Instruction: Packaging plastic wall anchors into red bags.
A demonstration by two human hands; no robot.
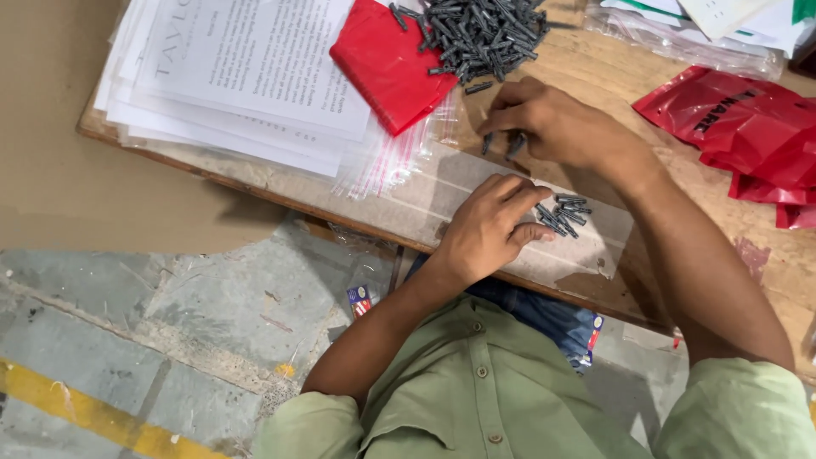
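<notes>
Grey stone floor (127,340) with a yellow stripe lay below a worn wooden desk (595,76) crowded with papers and bags.

Biggest on the desk was the stack of printed sheets (238,68) at the far left, then the flat red pouch (382,59) and the crumpled red bags (748,127) off to the right. And there was the big heap of dark screws (484,34) near the top edge! The right hand (552,123) hovered just below that heap, its grip pinching a few dark screws at the fingertips. The left hand (489,225) rested on a clear plastic bag (476,183), fingers curled loosely, touching the small pile of screws (563,214).
</notes>
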